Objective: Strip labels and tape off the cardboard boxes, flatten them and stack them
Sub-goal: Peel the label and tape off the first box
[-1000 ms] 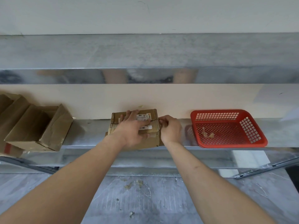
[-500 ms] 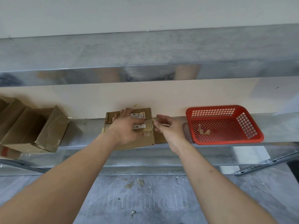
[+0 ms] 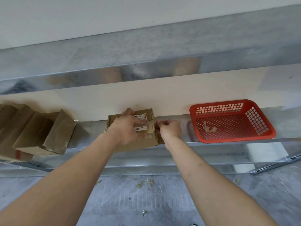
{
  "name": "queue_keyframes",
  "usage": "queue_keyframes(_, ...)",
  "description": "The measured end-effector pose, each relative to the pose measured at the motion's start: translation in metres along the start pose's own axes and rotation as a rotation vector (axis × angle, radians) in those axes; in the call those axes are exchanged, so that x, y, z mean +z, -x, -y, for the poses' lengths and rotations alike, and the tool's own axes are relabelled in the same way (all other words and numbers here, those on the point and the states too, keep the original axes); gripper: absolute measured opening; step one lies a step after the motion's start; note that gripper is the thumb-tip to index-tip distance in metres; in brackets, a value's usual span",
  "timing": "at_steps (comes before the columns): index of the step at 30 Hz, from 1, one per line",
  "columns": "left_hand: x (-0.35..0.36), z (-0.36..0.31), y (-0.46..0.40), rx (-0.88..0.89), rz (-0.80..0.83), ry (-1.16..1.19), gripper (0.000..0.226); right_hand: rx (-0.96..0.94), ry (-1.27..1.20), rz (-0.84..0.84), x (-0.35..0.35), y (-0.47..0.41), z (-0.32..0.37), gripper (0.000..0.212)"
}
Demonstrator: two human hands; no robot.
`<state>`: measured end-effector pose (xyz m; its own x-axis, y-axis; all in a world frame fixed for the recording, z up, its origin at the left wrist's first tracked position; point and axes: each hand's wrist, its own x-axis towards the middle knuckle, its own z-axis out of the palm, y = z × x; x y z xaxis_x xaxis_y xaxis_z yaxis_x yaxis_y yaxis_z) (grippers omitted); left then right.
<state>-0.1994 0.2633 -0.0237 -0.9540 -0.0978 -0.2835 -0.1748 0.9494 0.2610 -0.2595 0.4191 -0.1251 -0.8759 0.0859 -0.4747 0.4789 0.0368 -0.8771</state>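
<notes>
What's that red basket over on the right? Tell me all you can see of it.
The red basket looks like plastic, rectangular with rounded corners, its walls and floor pierced in a grid of small holes. It sits upright on the metal shelf, against the pale back wall, apart from both hands. Inside lie a few crumpled tan scraps, seemingly peeled tape.

I see the box (image 3: 138, 142) at the middle of the shelf (image 3: 179, 126), its back against the wall board (image 3: 114, 98), with my left hand (image 3: 128, 129) on top of it and my right hand (image 3: 169, 130) at its right side. To its left, well apart, lie the opened boxes (image 3: 37, 132), one overlapping the next; to its right sits the basket (image 3: 267, 126) with scraps (image 3: 209, 128) in it. Below and before the shelf lies the floor (image 3: 146, 201).
</notes>
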Motion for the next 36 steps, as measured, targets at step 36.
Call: queue_keyframes(36, 0.034, -0.077, -0.010, 0.218, -0.110, -0.001, 0.064, -0.276, 0.629, -0.255, -0.172, -0.027, 0.036, 0.007)
